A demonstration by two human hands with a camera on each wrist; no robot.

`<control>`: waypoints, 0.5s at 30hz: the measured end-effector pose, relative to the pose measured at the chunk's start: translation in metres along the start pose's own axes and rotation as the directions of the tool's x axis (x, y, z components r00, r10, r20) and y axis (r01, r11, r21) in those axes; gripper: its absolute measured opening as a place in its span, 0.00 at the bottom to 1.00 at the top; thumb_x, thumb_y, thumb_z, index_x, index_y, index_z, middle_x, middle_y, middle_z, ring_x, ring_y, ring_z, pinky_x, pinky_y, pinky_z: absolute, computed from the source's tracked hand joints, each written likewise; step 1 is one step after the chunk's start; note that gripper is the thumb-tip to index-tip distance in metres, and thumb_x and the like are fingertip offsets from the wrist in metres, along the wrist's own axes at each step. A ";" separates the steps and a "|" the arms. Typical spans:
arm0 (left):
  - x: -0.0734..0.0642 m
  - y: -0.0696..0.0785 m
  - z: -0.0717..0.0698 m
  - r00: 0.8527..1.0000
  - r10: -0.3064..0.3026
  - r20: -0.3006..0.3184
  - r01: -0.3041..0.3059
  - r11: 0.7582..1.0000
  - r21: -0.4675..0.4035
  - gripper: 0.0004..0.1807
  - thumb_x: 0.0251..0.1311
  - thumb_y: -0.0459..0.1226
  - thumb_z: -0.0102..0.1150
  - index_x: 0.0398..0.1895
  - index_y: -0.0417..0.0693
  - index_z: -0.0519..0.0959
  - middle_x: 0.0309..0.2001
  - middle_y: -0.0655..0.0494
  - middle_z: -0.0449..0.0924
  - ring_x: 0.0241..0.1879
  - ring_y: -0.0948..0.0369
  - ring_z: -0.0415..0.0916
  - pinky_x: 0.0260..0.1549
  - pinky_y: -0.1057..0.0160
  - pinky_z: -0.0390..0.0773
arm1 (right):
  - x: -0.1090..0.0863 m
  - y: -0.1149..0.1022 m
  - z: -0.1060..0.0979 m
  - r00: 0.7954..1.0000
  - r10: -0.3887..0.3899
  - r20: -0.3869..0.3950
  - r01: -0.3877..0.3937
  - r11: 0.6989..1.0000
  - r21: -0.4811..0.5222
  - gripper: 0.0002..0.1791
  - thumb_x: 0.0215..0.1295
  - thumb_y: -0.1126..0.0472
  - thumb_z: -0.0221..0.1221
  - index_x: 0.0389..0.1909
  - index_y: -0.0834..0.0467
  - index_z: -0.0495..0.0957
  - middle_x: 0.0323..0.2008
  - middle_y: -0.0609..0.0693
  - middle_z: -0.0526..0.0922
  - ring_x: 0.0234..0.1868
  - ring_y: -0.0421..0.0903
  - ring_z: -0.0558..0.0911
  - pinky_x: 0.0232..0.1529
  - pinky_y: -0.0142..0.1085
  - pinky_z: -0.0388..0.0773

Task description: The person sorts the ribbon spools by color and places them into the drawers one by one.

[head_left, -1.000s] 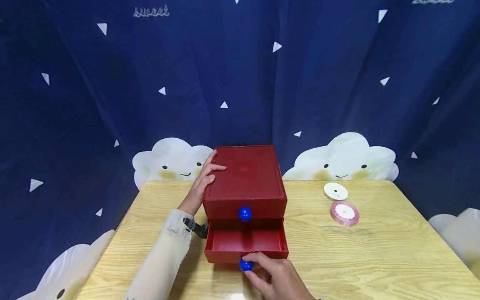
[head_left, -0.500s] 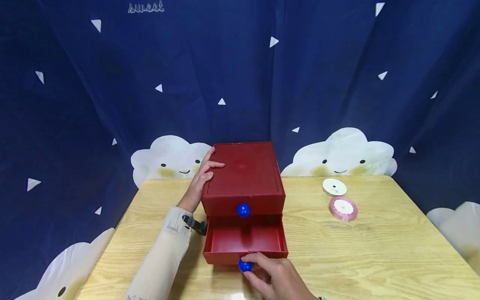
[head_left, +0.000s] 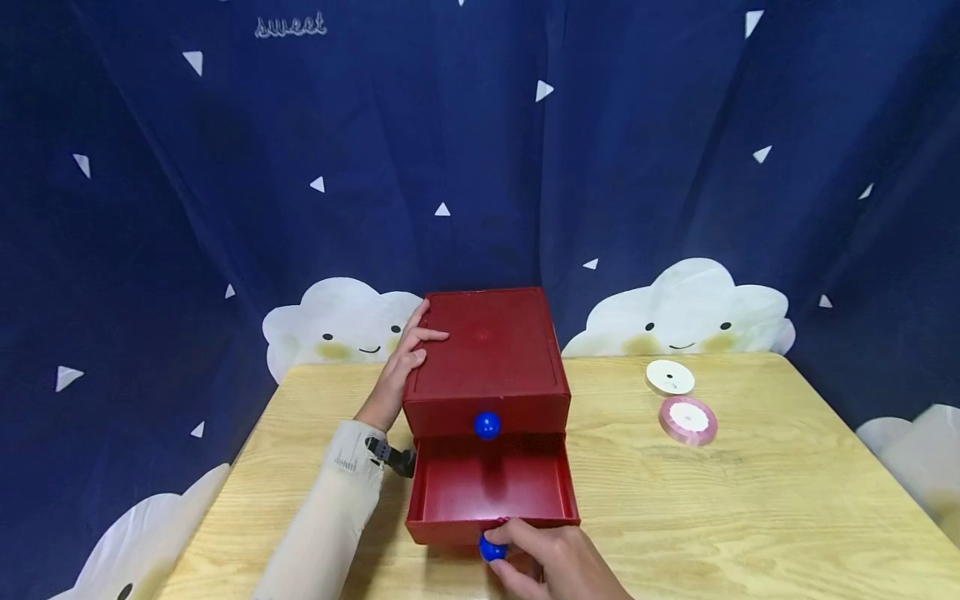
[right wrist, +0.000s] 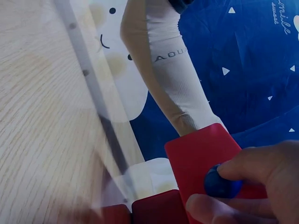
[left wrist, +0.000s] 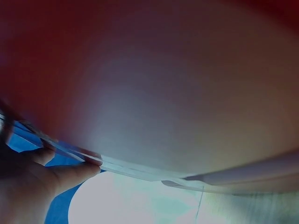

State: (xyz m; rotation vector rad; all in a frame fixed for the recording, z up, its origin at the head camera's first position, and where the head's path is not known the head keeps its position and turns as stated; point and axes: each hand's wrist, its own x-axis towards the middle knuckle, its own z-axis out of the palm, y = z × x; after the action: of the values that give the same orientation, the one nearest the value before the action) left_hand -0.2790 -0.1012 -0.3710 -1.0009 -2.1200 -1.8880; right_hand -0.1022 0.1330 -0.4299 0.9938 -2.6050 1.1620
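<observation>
The lower drawer (head_left: pixel 491 498) of the red box (head_left: pixel 487 358) now sticks out further than half a sec ago: more of its bare red floor shows, and its front edge sits closer to the near edge of the table (head_left: pixel 750 500). So the drawer is being drawn open, approx. most of the way by my guess, and nothing shows inside it.

Right hand (head_left: pixel 551 562) is in front of the box, thumb and fingers pinched round the lower blue knob (head_left: pixel 492 548); the wrist view shows the same pinch on the knob (right wrist: pixel 219 183). Left hand (head_left: pixel 405 362) lies on the box's left side, fingers straight, tips over the top edge, pressing w/o gripping, same spot as before. The upper blue knob (head_left: pixel 487 426) and its drawer are closed.

To the right of the box, well apart: a white spool (head_left: pixel 670 377) and a pink spool (head_left: pixel 688 420), unmoved.
</observation>
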 end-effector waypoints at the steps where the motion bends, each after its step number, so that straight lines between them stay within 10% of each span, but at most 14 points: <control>1: -0.001 0.000 0.000 1.000 -0.003 0.000 0.003 1.000 -0.005 0.22 0.59 0.33 0.32 0.54 0.34 0.67 0.71 0.53 0.35 0.69 0.57 0.32 0.60 0.45 0.44 | -0.001 -0.001 -0.001 1.000 0.010 0.017 -0.010 1.000 0.011 0.12 0.59 0.44 0.53 0.39 0.43 0.76 0.35 0.34 0.81 0.29 0.29 0.74 0.31 0.26 0.73; 15: 0.000 0.002 0.001 1.000 -0.003 -0.008 0.003 1.000 -0.002 0.22 0.59 0.32 0.31 0.53 0.33 0.68 0.71 0.53 0.35 0.69 0.56 0.32 0.60 0.44 0.43 | -0.001 -0.008 -0.005 0.995 0.045 0.093 -0.051 0.997 0.065 0.09 0.60 0.45 0.53 0.38 0.42 0.75 0.29 0.31 0.79 0.27 0.26 0.73 0.33 0.27 0.75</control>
State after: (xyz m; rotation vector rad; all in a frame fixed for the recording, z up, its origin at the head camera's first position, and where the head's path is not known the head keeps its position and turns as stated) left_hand -0.2776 -0.0998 -0.3699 -0.9902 -2.1166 -1.8929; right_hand -0.0972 0.1331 -0.4225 1.0253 -2.6910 1.2523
